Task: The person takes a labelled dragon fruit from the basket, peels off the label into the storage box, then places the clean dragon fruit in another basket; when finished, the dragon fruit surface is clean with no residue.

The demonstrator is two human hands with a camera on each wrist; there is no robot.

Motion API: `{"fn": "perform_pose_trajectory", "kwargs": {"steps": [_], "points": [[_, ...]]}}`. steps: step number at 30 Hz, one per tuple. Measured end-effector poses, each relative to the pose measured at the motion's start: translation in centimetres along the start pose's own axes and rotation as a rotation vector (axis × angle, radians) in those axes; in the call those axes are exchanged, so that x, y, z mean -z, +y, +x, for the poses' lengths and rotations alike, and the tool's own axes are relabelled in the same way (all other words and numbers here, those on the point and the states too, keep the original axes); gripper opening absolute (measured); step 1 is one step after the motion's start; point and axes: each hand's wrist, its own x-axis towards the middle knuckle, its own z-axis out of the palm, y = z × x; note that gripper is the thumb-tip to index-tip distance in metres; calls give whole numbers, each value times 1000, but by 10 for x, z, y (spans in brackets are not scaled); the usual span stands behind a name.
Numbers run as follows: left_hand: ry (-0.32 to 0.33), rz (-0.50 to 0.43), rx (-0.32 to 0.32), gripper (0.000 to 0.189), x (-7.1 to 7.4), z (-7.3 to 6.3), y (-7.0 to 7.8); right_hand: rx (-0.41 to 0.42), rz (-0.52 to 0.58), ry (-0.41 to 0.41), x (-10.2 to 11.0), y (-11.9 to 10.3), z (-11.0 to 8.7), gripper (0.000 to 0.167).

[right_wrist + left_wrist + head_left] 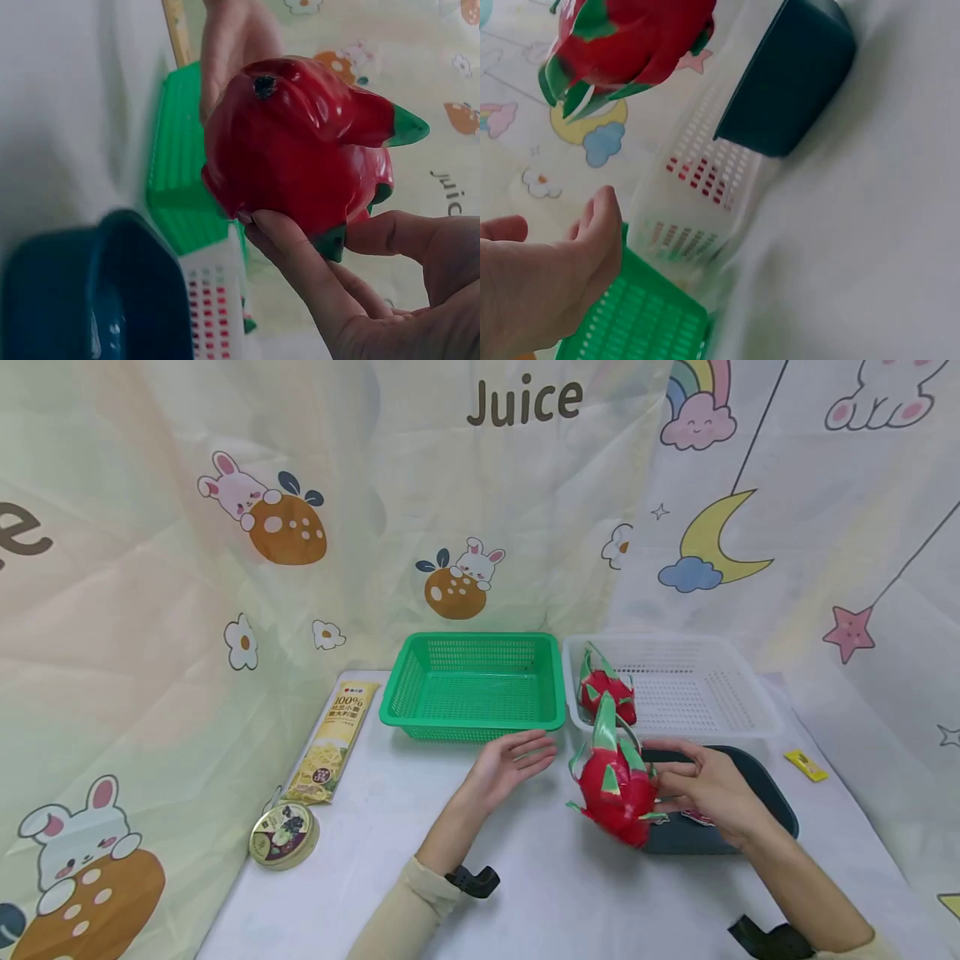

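A red dragon fruit with green leaf tips is held up by my right hand, whose thumb and fingers pinch its side in the right wrist view. It hangs over the table beside the dark teal basin. My left hand is held out with its fingers extended, apart from the fruit and in front of the green basket. A second dragon fruit lies in the left end of the white basket. Something small and reddish shows in the basin, mostly hidden by the right hand.
At the table's left side lie a yellow pasta packet and a round tin. A small yellow packet lies near the right edge. Behind the baskets hangs a printed cloth. White cloth covers the table.
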Motion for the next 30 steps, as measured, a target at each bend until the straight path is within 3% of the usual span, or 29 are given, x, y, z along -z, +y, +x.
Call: {"fn": "perform_pose_trajectory", "kwargs": {"steps": [7, 13, 17, 22, 24, 28, 30], "points": [[10, -35, 32, 48, -20, 9, -14, -4, -53, 27, 45, -6, 4, 66], [50, -110, 31, 46, -28, 17, -28, -41, -85, 49, 74, -8, 16, 64], [97, -182, 11, 49, -34, 23, -32, -55, -69, 85, 92, -9, 27, 35], [138, -254, -2, 52, -41, 29, -34, -87, -43, 121, 111, -11, 43, 21], [146, -263, 5, 52, -43, 31, -35, -103, -52, 136, 116, -12, 49, 28], [151, -278, 13, 54, -45, 36, -37, -132, -88, 168, 126, -16, 66, 66], [150, -295, 13, 55, -46, 39, -38, -140, -114, 182, 130, -17, 75, 77]]}}
